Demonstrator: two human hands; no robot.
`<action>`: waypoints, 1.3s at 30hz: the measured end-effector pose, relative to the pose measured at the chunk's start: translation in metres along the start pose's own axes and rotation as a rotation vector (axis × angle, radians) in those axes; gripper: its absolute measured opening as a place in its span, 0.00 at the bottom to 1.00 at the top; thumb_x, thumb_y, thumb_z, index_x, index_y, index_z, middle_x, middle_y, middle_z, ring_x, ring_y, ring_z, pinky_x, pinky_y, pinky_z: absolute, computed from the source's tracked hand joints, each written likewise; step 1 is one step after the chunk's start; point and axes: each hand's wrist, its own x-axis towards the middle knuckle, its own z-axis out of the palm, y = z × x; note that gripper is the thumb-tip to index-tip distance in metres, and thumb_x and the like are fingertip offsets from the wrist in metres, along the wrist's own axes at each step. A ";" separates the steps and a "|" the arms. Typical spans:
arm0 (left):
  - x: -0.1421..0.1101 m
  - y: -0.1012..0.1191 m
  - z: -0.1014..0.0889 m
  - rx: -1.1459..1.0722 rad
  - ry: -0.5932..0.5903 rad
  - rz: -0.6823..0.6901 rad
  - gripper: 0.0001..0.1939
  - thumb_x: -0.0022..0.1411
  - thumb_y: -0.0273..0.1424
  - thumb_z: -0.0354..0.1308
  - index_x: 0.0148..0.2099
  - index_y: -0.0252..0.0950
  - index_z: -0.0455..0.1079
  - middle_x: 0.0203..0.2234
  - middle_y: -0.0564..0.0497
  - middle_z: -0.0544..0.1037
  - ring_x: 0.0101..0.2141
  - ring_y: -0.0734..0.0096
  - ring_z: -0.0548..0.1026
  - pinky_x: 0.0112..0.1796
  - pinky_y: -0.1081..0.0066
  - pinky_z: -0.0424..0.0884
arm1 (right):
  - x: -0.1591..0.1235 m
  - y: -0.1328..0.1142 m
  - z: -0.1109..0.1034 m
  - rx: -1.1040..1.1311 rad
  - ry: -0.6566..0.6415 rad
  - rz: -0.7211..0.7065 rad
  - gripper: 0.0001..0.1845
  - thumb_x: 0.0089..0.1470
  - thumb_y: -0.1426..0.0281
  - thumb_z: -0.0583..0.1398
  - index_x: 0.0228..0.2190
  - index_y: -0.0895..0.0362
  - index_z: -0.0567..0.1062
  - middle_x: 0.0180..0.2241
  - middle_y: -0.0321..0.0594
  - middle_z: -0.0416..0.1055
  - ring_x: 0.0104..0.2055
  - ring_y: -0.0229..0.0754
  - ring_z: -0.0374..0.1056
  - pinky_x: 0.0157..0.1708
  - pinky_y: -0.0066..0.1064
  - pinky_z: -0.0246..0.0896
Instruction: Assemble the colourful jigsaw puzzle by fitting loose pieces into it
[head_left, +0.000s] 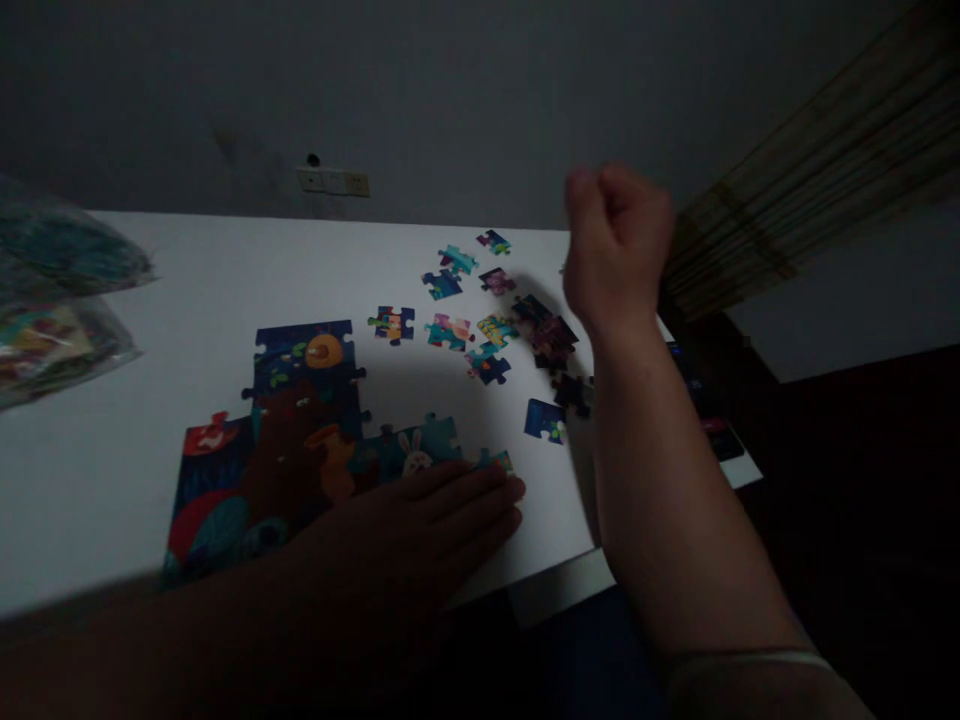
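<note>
A partly assembled jigsaw puzzle (300,430) with a brown bear and a white rabbit lies on the white table (112,400). My left hand (420,530) rests flat on the puzzle's lower right part, fingers stretched out and together. My right hand (615,245) is raised above the table's right side, curled into a fist; I cannot see anything in it. Several loose puzzle pieces (487,330) are scattered between the puzzle and my right hand.
Clear plastic bags (52,290) with colourful contents lie at the table's left edge. A wall socket strip (334,181) sits on the grey wall behind. A bamboo-like blind (810,180) hangs at the right. The room is dim.
</note>
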 end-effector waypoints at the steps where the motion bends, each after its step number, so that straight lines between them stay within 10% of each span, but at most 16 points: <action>1: -0.001 -0.001 0.001 -0.002 0.000 0.003 0.44 0.80 0.38 0.63 0.91 0.32 0.59 0.89 0.39 0.62 0.87 0.51 0.61 0.84 0.57 0.59 | 0.004 -0.003 -0.012 0.068 0.171 -0.006 0.26 0.82 0.55 0.56 0.28 0.46 0.61 0.29 0.38 0.58 0.37 0.49 0.68 0.41 0.41 0.64; 4: -0.003 -0.002 0.004 0.001 -0.010 0.000 0.46 0.80 0.37 0.62 0.92 0.32 0.56 0.89 0.39 0.61 0.86 0.49 0.62 0.83 0.55 0.61 | 0.008 -0.019 -0.054 0.253 0.478 -0.075 0.25 0.74 0.63 0.56 0.26 0.44 0.50 0.27 0.34 0.48 0.26 0.43 0.56 0.32 0.41 0.54; 9: -0.004 -0.002 0.002 0.006 0.001 -0.002 0.45 0.77 0.34 0.60 0.91 0.34 0.59 0.87 0.39 0.65 0.85 0.48 0.66 0.81 0.51 0.65 | -0.038 -0.022 -0.113 0.209 0.070 -0.100 0.27 0.69 0.62 0.64 0.23 0.47 0.58 0.24 0.33 0.52 0.26 0.40 0.50 0.33 0.42 0.47; 13: -0.005 0.000 0.008 0.085 0.029 0.019 0.47 0.69 0.26 0.59 0.88 0.34 0.64 0.87 0.39 0.65 0.84 0.49 0.68 0.81 0.52 0.66 | -0.113 0.009 -0.133 0.024 -0.352 0.161 0.18 0.78 0.58 0.61 0.32 0.47 0.74 0.29 0.38 0.72 0.33 0.50 0.70 0.36 0.45 0.60; 19: -0.012 -0.002 0.020 0.096 0.019 0.006 0.55 0.66 0.22 0.58 0.93 0.40 0.55 0.88 0.44 0.65 0.86 0.55 0.64 0.83 0.54 0.62 | -0.188 0.044 -0.131 -0.117 -0.492 0.305 0.11 0.73 0.55 0.63 0.37 0.45 0.76 0.31 0.41 0.79 0.33 0.58 0.77 0.37 0.48 0.65; 39: -0.033 0.005 0.029 0.124 -0.052 0.031 0.50 0.79 0.26 0.61 0.95 0.44 0.50 0.89 0.44 0.60 0.86 0.49 0.63 0.85 0.54 0.59 | -0.186 0.050 -0.105 -0.231 -0.427 0.058 0.06 0.69 0.69 0.59 0.43 0.51 0.77 0.39 0.46 0.81 0.42 0.56 0.78 0.42 0.45 0.64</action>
